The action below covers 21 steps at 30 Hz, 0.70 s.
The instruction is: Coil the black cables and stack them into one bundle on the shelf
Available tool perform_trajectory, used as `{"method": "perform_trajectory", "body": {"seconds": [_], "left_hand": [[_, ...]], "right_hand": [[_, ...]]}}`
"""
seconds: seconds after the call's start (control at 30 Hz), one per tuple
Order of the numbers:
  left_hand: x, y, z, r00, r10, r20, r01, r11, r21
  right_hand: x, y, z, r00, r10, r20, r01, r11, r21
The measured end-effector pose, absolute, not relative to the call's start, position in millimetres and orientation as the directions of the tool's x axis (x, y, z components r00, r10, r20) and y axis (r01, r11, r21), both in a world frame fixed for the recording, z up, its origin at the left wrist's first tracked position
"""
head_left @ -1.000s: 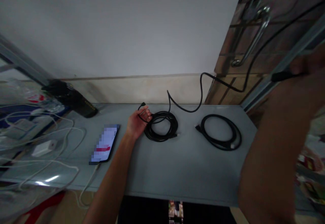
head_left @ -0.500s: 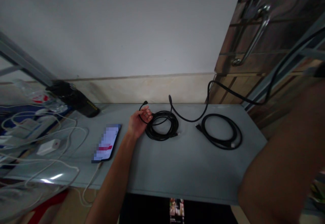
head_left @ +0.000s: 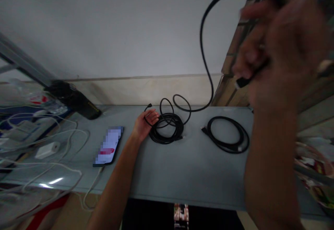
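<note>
My left hand point(head_left: 146, 124) rests palm up at the left side of a coiled black cable point(head_left: 180, 129) on the grey table. Its fingers curl loosely around a strand, and a small plug point(head_left: 149, 105) sticks out just beyond them. From this coil the cable rises in loose loops to my right hand point(head_left: 281, 45), raised at the upper right and blurred by motion. That hand is closed on the cable, with a plug end point(head_left: 242, 82) poking out below the fingers. Apart on the table, to the right, lies a second coiled black cable point(head_left: 228, 143).
Left of my forearm lies a phone point(head_left: 109, 146) with a white charging lead. Beyond it are a white charger point(head_left: 47, 150), tangled white wires, a black bottle point(head_left: 75, 101) lying tilted and a clear plastic bottle point(head_left: 41, 97). A wall point(head_left: 143, 31) stands behind the table.
My right hand has come into view from the right edge, bringing the cable up and inward. More loops now rise off the coil. My left hand stays in place, its fingers slightly straighter.
</note>
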State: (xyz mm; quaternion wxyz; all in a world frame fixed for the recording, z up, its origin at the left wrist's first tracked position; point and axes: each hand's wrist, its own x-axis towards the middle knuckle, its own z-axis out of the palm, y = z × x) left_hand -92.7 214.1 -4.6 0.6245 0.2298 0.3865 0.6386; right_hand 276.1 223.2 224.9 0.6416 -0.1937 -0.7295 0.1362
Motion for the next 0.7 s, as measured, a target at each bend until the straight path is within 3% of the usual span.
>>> {"method": "perform_trajectory", "body": {"seconds": [0.1, 0.2, 0.3, 0.47, 0.7], "left_hand": [[-89.8, 215.2, -6.0, -0.084, 0.983, -0.161, -0.579, 0.083, 0.811], [-88.7, 216.7, -7.0, -0.04, 0.989, -0.139, -0.575, 0.091, 0.813], [-90.8, 217.6, -7.2, -0.049, 0.99, -0.135, -0.603, 0.078, 0.794], [-91.0, 213.7, -2.9, 0.0, 0.987, -0.162, -0.588, 0.131, 0.798], [-81.3, 207.7, -2.3, -0.089, 0.992, -0.089, -0.469, 0.037, 0.883]], "right_hand": [[226.6, 208.0, 216.4, -0.358, 0.451, 0.817, 0.153, 0.892, -0.426], [188.0, 206.7, 198.4, -0.692, 0.422, 0.586, 0.188, 0.889, -0.418], [157.5, 212.8, 169.0, -0.863, 0.412, 0.294, 0.263, 0.862, -0.434], [120.7, 215.8, 117.1, -0.874, 0.469, -0.126, 0.483, 0.82, -0.307], [102.6, 204.9, 97.2, -0.829, 0.497, -0.254, 0.553, 0.796, -0.247]]}}
